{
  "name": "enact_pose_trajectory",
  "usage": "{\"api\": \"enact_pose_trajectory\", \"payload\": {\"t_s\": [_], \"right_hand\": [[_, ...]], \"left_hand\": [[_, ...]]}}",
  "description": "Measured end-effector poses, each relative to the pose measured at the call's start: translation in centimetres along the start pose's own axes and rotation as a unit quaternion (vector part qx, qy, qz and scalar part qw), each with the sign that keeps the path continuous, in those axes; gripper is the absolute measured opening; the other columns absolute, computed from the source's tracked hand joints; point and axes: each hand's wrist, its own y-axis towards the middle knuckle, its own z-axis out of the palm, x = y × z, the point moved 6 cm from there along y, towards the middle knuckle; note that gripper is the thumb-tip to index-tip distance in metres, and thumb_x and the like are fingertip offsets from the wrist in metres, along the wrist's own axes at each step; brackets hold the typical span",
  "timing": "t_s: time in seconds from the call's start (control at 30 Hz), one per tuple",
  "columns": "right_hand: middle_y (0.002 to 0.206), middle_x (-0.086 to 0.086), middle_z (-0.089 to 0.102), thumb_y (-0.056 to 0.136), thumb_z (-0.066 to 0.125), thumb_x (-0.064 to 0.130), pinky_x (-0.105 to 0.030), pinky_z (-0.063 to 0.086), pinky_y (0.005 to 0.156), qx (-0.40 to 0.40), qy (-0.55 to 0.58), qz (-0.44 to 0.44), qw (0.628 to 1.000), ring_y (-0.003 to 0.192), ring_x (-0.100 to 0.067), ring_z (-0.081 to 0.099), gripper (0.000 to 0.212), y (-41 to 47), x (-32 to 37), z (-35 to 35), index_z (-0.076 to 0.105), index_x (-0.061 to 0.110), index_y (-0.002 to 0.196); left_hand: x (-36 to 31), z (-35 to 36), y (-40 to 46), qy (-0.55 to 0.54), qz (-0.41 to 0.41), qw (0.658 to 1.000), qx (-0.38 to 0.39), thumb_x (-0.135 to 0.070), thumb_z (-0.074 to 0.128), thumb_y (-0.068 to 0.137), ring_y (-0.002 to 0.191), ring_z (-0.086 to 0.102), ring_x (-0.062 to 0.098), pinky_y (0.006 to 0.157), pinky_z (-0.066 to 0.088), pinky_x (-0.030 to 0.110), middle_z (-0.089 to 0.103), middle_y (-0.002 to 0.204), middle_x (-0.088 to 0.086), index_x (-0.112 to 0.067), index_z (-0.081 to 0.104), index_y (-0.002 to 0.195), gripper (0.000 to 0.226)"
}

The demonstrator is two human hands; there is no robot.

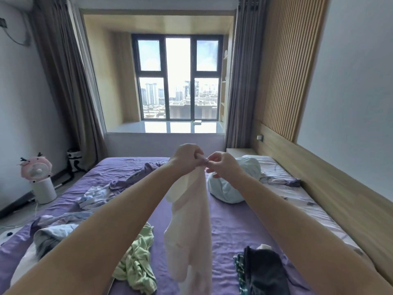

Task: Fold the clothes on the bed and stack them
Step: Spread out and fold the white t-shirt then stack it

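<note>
A pale pink garment [191, 220] was held up above the bed [234, 226], gathered at its top edge in the grip of the left hand [187, 156], whose fingers were curled around the bunched cloth. The right hand [221, 165] was just beside it, touching the same top edge, its fingertips [209, 161] pinched on the fabric. The garment hung straight down from the two grips, its long axis vertical, with the lower end out of sight at the bottom of the view. Both hands were at the cloth, so neither was nearer; the left seemed to carry more of the bulk.

Judged from this, the garment was being opened out along its top edge before it could be laid flat; the hands would probably need to be drawn apart sideways.

Below and to the left of the grips a crumpled green garment [138, 262] lay unfolded on the bed. Below and to the right, a dark pile of clothes [261, 271] was seen, possibly the stack. Further left a striped piece [93, 199] lay loose. Beyond the right hand a light blue pillow [234, 184] rested on the bed.
</note>
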Motion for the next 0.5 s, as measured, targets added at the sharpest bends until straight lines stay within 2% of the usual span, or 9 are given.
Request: {"api": "enact_pose_trajectory", "payload": {"t_s": [0.07,0.13,0.2,0.27,0.37,0.43,0.5], "right_hand": [[0.087,-0.011,0.067,0.089,0.065,0.021,-0.028,0.053,0.065,0.004,0.044,0.002,0.999,0.074,-0.018,0.067,0.025,0.1,0.1,0.0,0.061,0.001,0.103],[0.086,-0.01,0.066,0.091,0.062,0.015,-0.027,0.053,0.066,0.022,0.054,-0.006,0.998,0.075,-0.018,0.066,0.018,0.3,0.3,0.1,0.059,0.002,0.103],[0.087,-0.006,0.065,0.089,0.061,0.01,-0.033,0.053,0.074,0.045,0.045,-0.017,0.998,0.079,-0.017,0.064,0.019,0.5,0.3,0.4,0.058,0.003,0.106],[0.09,-0.001,0.064,0.086,0.065,0.013,-0.034,0.052,0.079,0.074,0.015,-0.027,0.997,0.083,-0.015,0.061,0.025,0.7,0.1,1.1,0.057,0.007,0.109],[0.091,0.0,0.066,0.081,0.073,0.024,-0.031,0.049,0.078,0.068,-0.068,-0.036,0.995,0.084,-0.016,0.061,0.027,1.1,-0.7,2.2,0.059,0.012,0.1],[0.085,0.001,0.064,0.079,0.073,0.025,-0.024,0.043,0.068,0.054,-0.153,-0.044,0.986,0.08,-0.014,0.058,0.018,1.3,-1.7,2.7,0.06,0.017,0.088],[0.076,0.001,0.06,0.079,0.068,0.021,-0.025,0.035,0.063,0.051,-0.221,-0.03,0.974,0.075,-0.014,0.054,0.008,1.3,-3.3,2.9,0.06,0.018,0.078]], "left_hand": [[0.1,-0.7,0.1,0.02,0.005,1.0,-0.008,-0.031,0.074,0.081,0.067,0.062,0.02,0.067,0.054,0.035,0.066,0.077,0.008,-0.01,0.067,0.083,0.023],[0.2,-1.3,0.3,0.078,0.01,0.996,-0.03,-0.042,0.071,0.08,0.067,0.058,0.016,0.059,0.047,0.03,0.061,0.073,0.001,-0.015,0.063,0.075,0.029],[0.4,-1.9,0.4,0.134,0.013,0.988,-0.075,-0.047,0.067,0.081,0.073,0.054,0.015,0.058,0.035,0.026,0.056,0.077,-0.005,-0.019,0.062,0.075,0.029],[0.6,-2.2,0.6,0.14,0.02,0.982,-0.127,-0.046,0.066,0.081,0.079,0.05,0.014,0.064,0.034,0.026,0.051,0.083,-0.004,-0.018,0.066,0.079,0.028],[1.2,-2.3,1.1,0.086,0.021,0.985,-0.15,-0.039,0.065,0.083,0.085,0.045,0.016,0.071,0.035,0.028,0.051,0.089,0.001,-0.011,0.066,0.084,0.028],[2.0,-2.4,1.6,0.016,-0.013,0.99,-0.138,-0.035,0.06,0.088,0.076,0.048,0.018,0.062,0.037,0.028,0.053,0.083,0.004,-0.005,0.059,0.085,0.03],[2.8,-2.9,2.0,-0.031,-0.044,0.989,-0.14,-0.034,0.055,0.092,0.066,0.046,0.016,0.054,0.035,0.025,0.05,0.072,0.0,-0.005,0.053,0.084,0.03]]}}
